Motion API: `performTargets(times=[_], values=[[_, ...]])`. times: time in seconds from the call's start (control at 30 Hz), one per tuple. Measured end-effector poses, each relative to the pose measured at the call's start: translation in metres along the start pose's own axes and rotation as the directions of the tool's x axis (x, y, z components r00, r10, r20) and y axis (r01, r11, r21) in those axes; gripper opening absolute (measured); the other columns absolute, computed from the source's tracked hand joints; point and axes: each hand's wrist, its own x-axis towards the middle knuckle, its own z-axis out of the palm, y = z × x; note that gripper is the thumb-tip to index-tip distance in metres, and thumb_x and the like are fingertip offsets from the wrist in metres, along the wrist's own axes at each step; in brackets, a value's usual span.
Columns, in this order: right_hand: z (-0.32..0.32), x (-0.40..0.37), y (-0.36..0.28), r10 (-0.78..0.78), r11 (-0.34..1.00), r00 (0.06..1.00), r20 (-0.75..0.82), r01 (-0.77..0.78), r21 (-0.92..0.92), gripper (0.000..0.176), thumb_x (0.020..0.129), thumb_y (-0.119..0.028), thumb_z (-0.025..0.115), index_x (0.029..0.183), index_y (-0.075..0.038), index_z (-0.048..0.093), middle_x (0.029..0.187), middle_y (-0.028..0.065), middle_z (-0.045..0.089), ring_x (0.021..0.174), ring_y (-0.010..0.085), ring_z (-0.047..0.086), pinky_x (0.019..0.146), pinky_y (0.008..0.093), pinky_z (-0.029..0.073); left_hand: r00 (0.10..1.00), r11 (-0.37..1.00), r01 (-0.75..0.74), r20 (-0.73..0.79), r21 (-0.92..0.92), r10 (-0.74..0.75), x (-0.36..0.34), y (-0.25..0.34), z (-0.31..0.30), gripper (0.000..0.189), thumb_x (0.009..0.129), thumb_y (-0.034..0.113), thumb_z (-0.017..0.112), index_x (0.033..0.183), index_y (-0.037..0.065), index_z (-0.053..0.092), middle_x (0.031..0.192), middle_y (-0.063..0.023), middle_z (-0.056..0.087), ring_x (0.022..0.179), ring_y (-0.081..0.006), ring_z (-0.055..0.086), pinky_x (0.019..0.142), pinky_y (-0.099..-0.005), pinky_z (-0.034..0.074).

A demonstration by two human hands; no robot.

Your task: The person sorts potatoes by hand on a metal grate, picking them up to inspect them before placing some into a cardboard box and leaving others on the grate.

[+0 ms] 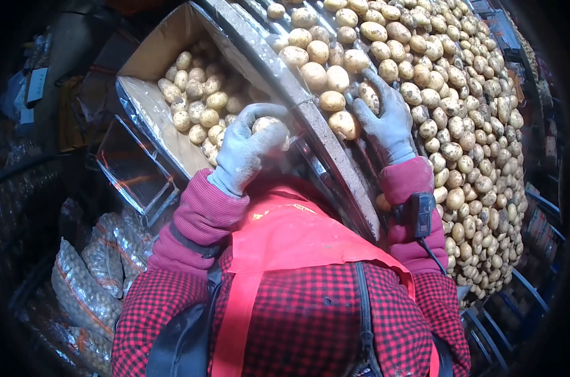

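Red-and-black checked jacket [304,314] fills the near view, a smooth coral-red apron [297,235] over it, ribbed maroon cuffs at both forearms.

Left hand [242,151]: pale, soil-smudged glove. Its grip is curled well in around one potato [271,128], held clear of the others near the inner side of an open cardboard box [137,103]. Right hand [390,119]: matching glove, over the slatted counter [260,11]. Here the grip stands parted, thumb and forefinger either side of a second potato [368,97]; cannot tell from where I stand whether they press on it.

Step in hand, my judgement: potatoes being handled one by one between counter and box. From this pose, a release at left would call for lowering the potato first, to spare its skin; a lift at right would call for closing thumb and finger evenly.

Materials: box walls stiff and brown, paler along the rim; potatoes inside [197,119] rounded, yellowish, lightly dirty. A straight, grimy rail [277,69] divides box from counter. Loose potatoes [473,144] cover the counter's far side densely, oval to round, many with dark soil patches. Lower left, bulging mesh sacks [87,286], glossy, contents round.
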Motion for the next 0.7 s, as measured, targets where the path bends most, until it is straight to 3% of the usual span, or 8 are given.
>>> performTargets(times=[0.07, 0.13, 0.17, 0.23, 0.33, 0.53, 0.63, 0.7], values=[[0.0, 0.001, -0.001, 0.0, 1.0, 1.0, -0.002, 0.0, -0.004, 0.059, 0.091, -0.045, 0.066, 0.147, -0.028, 0.055, 0.139, 0.0195, 0.057, 0.132, 0.0339, 0.053, 0.115, 0.0428, 0.04, 1.0, 0.998, 0.025, 0.001, 0.049, -0.025, 0.002, -0.002, -0.004, 0.031, 0.097, 0.023, 0.066, 0.121, 0.003, 0.064, 0.083, -0.0058, 0.066, 0.06, -0.0118, 0.063, 0.05, -0.0244, 0.05], [0.001, 0.001, -0.001, 0.011, 1.0, 1.0, -0.007, -0.011, 0.002, 0.059, 0.091, -0.046, 0.066, 0.146, -0.027, 0.055, 0.139, 0.0194, 0.057, 0.132, 0.0339, 0.053, 0.115, 0.0426, 0.04, 0.985, 0.887, -0.173, 0.094, 0.427, 0.147, 0.008, -0.007, -0.009, 0.031, 0.106, 0.03, 0.053, 0.117, 0.004, 0.066, 0.076, -0.0053, 0.066, 0.056, -0.0114, 0.063, 0.048, -0.0238, 0.048], [0.003, 0.0, 0.001, -0.015, 1.0, 0.999, -0.041, 0.015, -0.016, 0.059, 0.09, -0.042, 0.069, 0.145, -0.024, 0.057, 0.135, 0.017, 0.061, 0.127, 0.0334, 0.057, 0.112, 0.0427, 0.042, 0.969, 0.837, -0.249, 0.137, 0.488, 0.208, 0.009, -0.009, -0.009, 0.035, 0.108, 0.033, 0.049, 0.115, 0.004, 0.067, 0.076, -0.0053, 0.067, 0.057, -0.0112, 0.064, 0.047, -0.0238, 0.048], [0.006, 0.001, 0.004, -0.074, 0.996, 0.991, -0.11, 0.068, -0.055, 0.06, 0.086, -0.033, 0.074, 0.143, -0.02, 0.06, 0.129, 0.0123, 0.068, 0.118, 0.0324, 0.063, 0.106, 0.0429, 0.047, 0.999, 0.968, -0.011, 0.039, 0.25, 0.001, 0.007, -0.004, -0.002, 0.053, 0.111, 0.045, 0.037, 0.11, 0.003, 0.07, 0.077, -0.0057, 0.07, 0.061, -0.0116, 0.067, 0.051, -0.0238, 0.05], [0.005, 0.001, 0.001, -0.062, 0.997, 0.992, -0.108, 0.058, -0.041, 0.06, 0.086, -0.032, 0.074, 0.142, -0.019, 0.06, 0.128, 0.0127, 0.068, 0.118, 0.0326, 0.063, 0.106, 0.0429, 0.047, 0.996, 0.992, 0.091, 0.006, 0.085, -0.092, 0.011, -0.01, -0.001, 0.068, 0.11, 0.055, 0.03, 0.109, 0.0, 0.07, 0.087, -0.009, 0.074, 0.068, -0.0129, 0.069, 0.057, -0.0242, 0.055], [0.005, 0.002, 0.0, -0.085, 0.996, 0.988, -0.127, 0.086, 0.007, 0.062, 0.085, -0.03, 0.075, 0.142, -0.014, 0.06, 0.129, 0.013, 0.068, 0.118, 0.0305, 0.064, 0.108, 0.0428, 0.046, 0.995, 0.992, 0.095, 0.046, -0.079, -0.092, 0.018, -0.022, -0.007, 0.078, 0.106, 0.065, 0.031, 0.11, -0.002, 0.071, 0.093, -0.0103, 0.073, 0.075, -0.0149, 0.071, 0.067, -0.0267, 0.059], [0.0, 0.001, -0.001, -0.046, 0.992, 0.99, -0.134, 0.062, 0.114, 0.059, 0.093, -0.041, 0.071, 0.145, -0.016, 0.055, 0.132, 0.0191, 0.062, 0.124, 0.0282, 0.06, 0.105, 0.0405, 0.049, 0.995, 0.978, 0.103, 0.021, -0.182, -0.101, 0.022, -0.011, -0.015, 0.076, 0.106, 0.064, 0.033, 0.114, -0.002, 0.069, 0.092, -0.0098, 0.073, 0.074, -0.0147, 0.07, 0.067, -0.0275, 0.06], [-0.004, -0.004, -0.011, 0.165, 0.815, 0.976, -0.144, -0.053, 0.578, 0.058, 0.094, -0.031, 0.073, 0.145, -0.012, 0.054, 0.128, 0.0193, 0.062, 0.112, 0.023, 0.064, 0.092, 0.0365, 0.055, 0.993, 0.994, -0.093, -0.073, 0.047, 0.097, 0.026, -0.001, -0.04, 0.059, 0.107, 0.052, 0.044, 0.124, 0.0, 0.064, 0.105, -0.0117, 0.071, 0.091, -0.0187, 0.07, 0.079, -0.0303, 0.058]])
